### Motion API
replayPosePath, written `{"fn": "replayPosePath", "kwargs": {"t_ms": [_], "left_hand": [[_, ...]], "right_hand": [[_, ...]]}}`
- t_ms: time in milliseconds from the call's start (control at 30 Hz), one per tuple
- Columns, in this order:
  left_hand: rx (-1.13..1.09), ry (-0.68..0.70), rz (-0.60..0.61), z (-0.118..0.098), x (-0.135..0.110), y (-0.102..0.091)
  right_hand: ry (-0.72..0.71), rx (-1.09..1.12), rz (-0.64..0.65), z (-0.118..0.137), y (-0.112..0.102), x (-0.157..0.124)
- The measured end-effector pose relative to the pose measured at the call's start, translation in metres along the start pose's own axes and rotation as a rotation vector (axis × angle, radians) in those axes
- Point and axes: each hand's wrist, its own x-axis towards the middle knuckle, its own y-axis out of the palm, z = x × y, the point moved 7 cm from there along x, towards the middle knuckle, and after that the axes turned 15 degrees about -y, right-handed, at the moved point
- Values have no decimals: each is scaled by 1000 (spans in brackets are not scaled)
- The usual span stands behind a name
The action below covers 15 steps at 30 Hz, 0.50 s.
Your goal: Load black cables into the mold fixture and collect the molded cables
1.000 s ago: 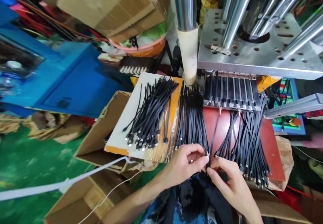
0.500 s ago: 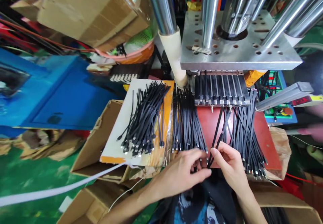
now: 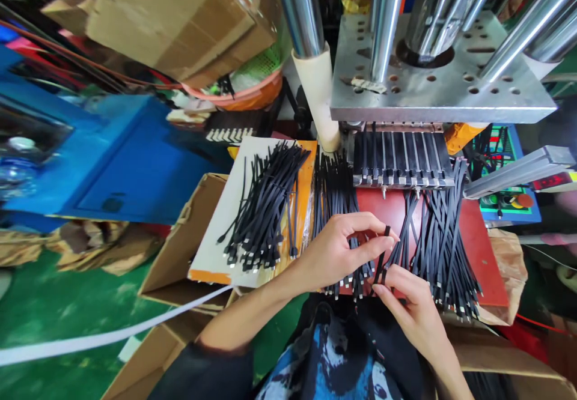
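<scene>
In the head view, both hands were closed on one black cable (image 3: pixel 380 262), which was raised in front of the person, over the near edge of the red worktop (image 3: pixel 485 262). The left hand (image 3: pixel 340 247) pinched its upper part between thumb and forefinger; the right hand (image 3: pixel 408 298) gripped it lower down, thumb and forefinger close together. The long axis of the stretch between them sloped steeply, its top leaning slightly right and away from the person, its bottom toward the body. Which end carried a plug could not be told. To the right lay a cable bundle (image 3: pixel 442 238), its metal tips toward the person; beyond the hands stood a slotted metal block (image 3: pixel 406 157).
</scene>
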Motion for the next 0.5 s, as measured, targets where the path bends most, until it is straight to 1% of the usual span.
{"fn": "replayPosePath", "kwargs": {"t_ms": [33, 133, 200, 333, 433, 467, 500], "left_hand": [[-5, 12, 12, 0, 0, 1], [-21, 50, 41, 2, 0, 1], [-27, 71, 56, 3, 2, 2], [23, 90, 69, 4, 5, 5], [83, 133, 38, -2, 9, 6], [110, 158, 9, -6, 11, 5], [138, 186, -45, -9, 15, 2]], "right_hand": [[-5, -5, -14, 0, -3, 0], [-22, -46, -112, 1, -16, 2], [-55, -74, -166, 4, -23, 7], [-112, -102, -167, 16, -27, 30], [-88, -100, -172, 18, -26, 44], [-66, -94, -180, 15, -24, 45], [-34, -84, -178, 10, -21, 43]]}}
